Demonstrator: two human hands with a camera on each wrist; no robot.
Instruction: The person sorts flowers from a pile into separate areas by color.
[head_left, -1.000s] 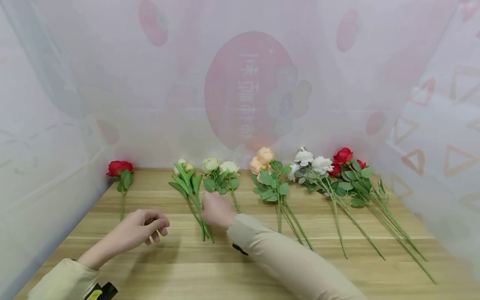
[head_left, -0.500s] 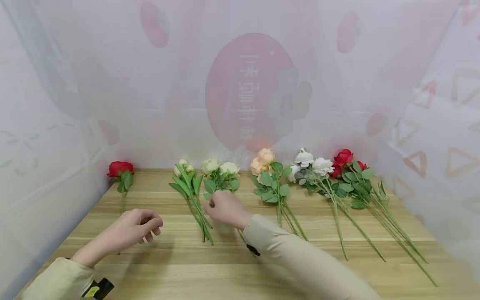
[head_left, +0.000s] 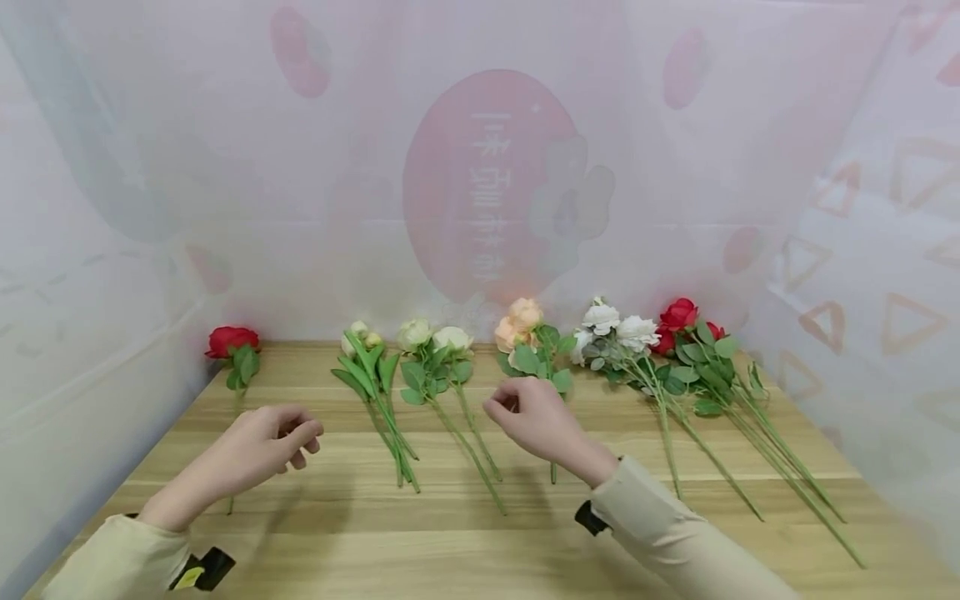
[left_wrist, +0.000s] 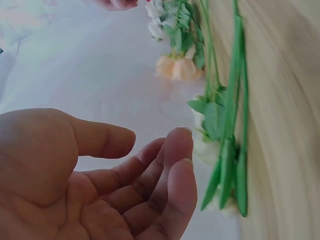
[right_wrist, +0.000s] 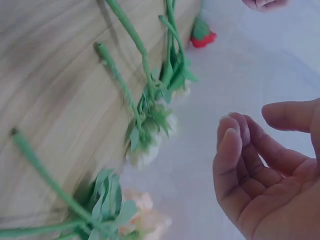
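Several artificial flower stems lie in a row on the wooden table (head_left: 352, 533). My right hand (head_left: 501, 410) hovers with loosely curled fingers just above the stems of the peach roses (head_left: 517, 323) and holds nothing; its empty palm (right_wrist: 260, 165) shows in the right wrist view. The cream roses (head_left: 435, 340) lie free just left of it. My left hand (head_left: 303, 442) floats empty, fingers loosely curled, between the single red rose (head_left: 232, 342) and the green-bud stems (head_left: 371, 375). The left wrist view shows its bare palm (left_wrist: 125, 185) beside those green stems (left_wrist: 230, 150).
White roses (head_left: 618, 323) and red roses (head_left: 682, 317) lie at the right, their long stems reaching toward the front edge. Translucent printed curtains (head_left: 487, 192) close in the table at the back and both sides.
My right hand let go of the cream rose stems and moved right, over the peach roses' stems. The cream roses now lie uncovered on the table. My left hand hardly moved.
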